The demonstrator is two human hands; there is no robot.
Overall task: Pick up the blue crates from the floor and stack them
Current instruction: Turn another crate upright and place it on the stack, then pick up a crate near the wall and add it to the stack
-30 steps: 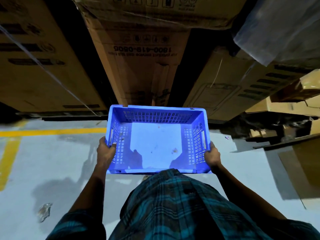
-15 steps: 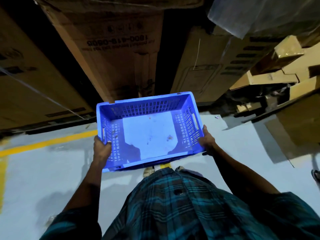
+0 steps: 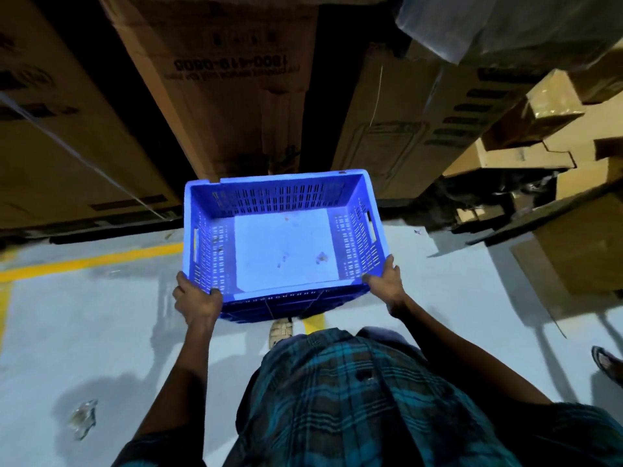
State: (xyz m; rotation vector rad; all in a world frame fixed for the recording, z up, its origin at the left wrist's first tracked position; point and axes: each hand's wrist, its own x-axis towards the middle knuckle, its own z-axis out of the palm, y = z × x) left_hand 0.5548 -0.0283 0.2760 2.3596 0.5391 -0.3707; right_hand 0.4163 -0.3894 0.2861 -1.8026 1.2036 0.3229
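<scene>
I look down from my head camera at a blue plastic crate (image 3: 283, 237) held out in front of me, above the floor (image 3: 101, 332). It is a rectangular crate with slotted, ventilated walls, a solid pale base and a handle slot in each short side. It is empty apart from a few small specks of dirt on the base. It sits slightly tilted, its far rim raised toward a wall of boxes.

My left hand (image 3: 199, 299) grips the near left corner, fingers curled over the rim and down the inside wall. My right hand (image 3: 386, 281) grips the near right corner in the same way, thumb along the outside. Both grips are closed firmly on the crate, with my bare forearms reaching forward from the lower part of the view.

Below the crate, my teal and dark plaid shirt (image 3: 354, 399) fills the lower middle. One sandalled foot (image 3: 280, 330) shows just under the crate's near edge.

The floor is pale grey and painted with a yellow line (image 3: 91, 262) running across the left side. A crumpled scrap of clear plastic (image 3: 82, 417) lies on the floor at lower left.

Ahead stand tall brown cardboard cartons (image 3: 219, 79), one printed with a telephone number that reads upside down. To the right, smaller cardboard boxes (image 3: 539, 112) are piled unevenly. At the far right edge, part of another sandal (image 3: 608, 364) is visible on the floor.
</scene>
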